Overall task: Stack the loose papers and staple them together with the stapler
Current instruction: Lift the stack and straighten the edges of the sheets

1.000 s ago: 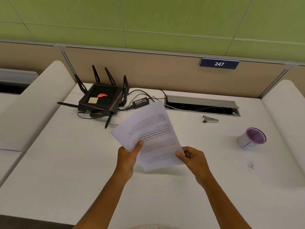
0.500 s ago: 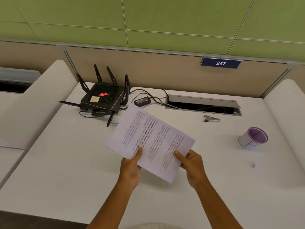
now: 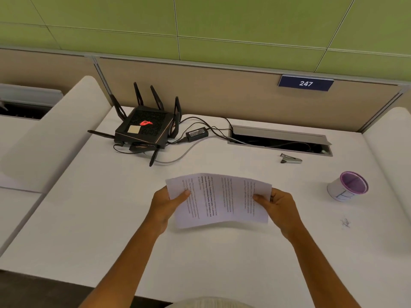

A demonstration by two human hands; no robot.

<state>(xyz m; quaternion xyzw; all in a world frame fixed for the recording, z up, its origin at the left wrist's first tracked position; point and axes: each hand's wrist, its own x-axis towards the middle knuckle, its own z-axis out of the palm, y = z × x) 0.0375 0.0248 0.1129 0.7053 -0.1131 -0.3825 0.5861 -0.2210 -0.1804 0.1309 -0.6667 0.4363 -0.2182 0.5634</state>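
Note:
The printed papers [image 3: 220, 200] are held sideways above the middle of the white desk, their long edge running left to right and slightly bowed. My left hand [image 3: 165, 204] pinches their left edge, thumb on top. My right hand [image 3: 279, 204] grips the right edge the same way. I cannot tell how many sheets there are. A small grey stapler [image 3: 291, 158] lies on the desk at the back right, just in front of the cable slot, well away from both hands.
A black router [image 3: 144, 130] with antennas and cables sits at the back left. A power adapter [image 3: 196, 133] lies beside it. An open cable slot [image 3: 280, 141] runs along the back. A purple-rimmed cup [image 3: 348, 185] lies on its side at the right. Padded dividers flank the desk.
The papers have turned from a tilted, upright hold to lying sideways and level. My hands have moved apart to the sheets' two short edges. The stapler has not moved.

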